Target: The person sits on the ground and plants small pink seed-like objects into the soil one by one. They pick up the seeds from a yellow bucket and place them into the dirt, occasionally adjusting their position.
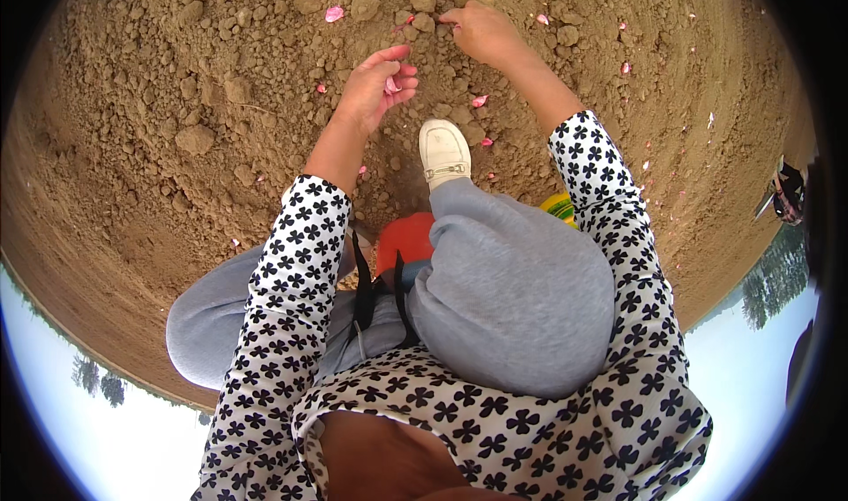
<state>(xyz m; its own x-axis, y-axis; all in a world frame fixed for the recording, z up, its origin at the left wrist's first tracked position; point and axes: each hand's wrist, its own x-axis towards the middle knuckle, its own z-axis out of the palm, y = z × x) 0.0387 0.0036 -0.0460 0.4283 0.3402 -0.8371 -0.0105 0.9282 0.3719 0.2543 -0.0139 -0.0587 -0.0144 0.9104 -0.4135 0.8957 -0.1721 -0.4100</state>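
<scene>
My left hand (381, 85) is held above the soil, its fingers curled round a pink-skinned clove (392, 85) that looks like garlic. Farther out, my right hand (485, 32) reaches down to the ground with the index finger stretched against an earth clod (424, 22). Its other fingers are tucked under, so whether they hold anything is hidden. Just left of that fingertip a small reddish clove (409, 19) lies among the clods. Another pink clove (334, 14) rests on the soil beyond my left hand, and one more clove (479, 101) lies below my right hand.
Loose, cloddy soil (165, 104) surrounds me, with several more cloves scattered on the right. My cream shoe (445, 147) is planted between my hands. A red object (404, 239) and black straps (362, 289) are between my legs. A yellow-green object (560, 208) shows beside my knee.
</scene>
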